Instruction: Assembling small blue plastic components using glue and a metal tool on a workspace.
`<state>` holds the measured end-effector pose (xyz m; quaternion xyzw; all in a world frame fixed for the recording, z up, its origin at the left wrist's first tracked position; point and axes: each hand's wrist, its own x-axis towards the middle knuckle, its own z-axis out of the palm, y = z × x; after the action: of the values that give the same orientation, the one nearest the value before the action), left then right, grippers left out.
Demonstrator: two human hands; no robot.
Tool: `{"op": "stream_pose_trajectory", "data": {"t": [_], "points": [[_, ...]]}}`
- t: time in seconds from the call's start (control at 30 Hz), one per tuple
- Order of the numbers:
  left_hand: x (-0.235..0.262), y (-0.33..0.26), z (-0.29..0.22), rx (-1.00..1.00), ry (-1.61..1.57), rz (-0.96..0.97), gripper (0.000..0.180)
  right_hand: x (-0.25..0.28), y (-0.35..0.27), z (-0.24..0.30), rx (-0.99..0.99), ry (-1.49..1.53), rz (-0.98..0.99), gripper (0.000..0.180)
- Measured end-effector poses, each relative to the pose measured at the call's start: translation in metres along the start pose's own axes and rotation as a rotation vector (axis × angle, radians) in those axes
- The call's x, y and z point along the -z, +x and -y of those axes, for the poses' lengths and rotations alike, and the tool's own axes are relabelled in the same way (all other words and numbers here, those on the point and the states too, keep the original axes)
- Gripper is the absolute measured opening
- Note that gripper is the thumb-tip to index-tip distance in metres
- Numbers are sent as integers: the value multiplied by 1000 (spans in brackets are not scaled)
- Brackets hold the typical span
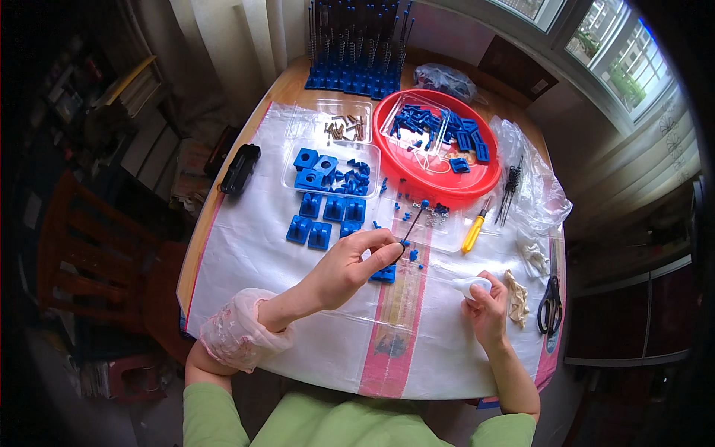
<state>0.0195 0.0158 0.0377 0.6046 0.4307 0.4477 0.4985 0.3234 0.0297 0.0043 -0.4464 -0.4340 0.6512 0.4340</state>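
Observation:
My left hand (346,267) is closed, pinching a thin dark rod (413,226) with a small blue ball at its upper end. The rod leans up over the middle of the table. My right hand (488,314) grips a small white squeeze bottle (472,286), whose narrow tip points left. Below the left fingertips lies a blue plastic block (383,274), partly hidden by the hand. Several blue blocks with raised tabs (319,235) sit to the left of it. Small blue bits and metal pieces lie on a clear tray (447,235) just beyond the hands.
A red basin (488,182) holds blue parts. Clear trays hold blue blocks (309,179) and brown pins (344,128). A blue rack of rods with springs (354,82) stands at the back. On the right are a yellow-handled screwdriver (473,235), dark rods (510,194) and black scissors (550,307).

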Motion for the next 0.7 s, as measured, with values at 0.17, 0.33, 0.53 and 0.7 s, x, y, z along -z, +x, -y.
{"op": "stream_pose_trajectory", "data": {"t": [0.17,0.33,0.53,0.7], "points": [[0,-1,-1,3,8,-2,39,5,1,-2,-9,-23,22,17],[0,0,2,-1,3,0,39,4,2,-1,-2,-22,23,17],[0,0,2,6,8,10,39,3,2,-2,-5,-21,17,18],[2,-1,-6,58,18,48,37,2,1,0,-3,-25,23,18]]}}
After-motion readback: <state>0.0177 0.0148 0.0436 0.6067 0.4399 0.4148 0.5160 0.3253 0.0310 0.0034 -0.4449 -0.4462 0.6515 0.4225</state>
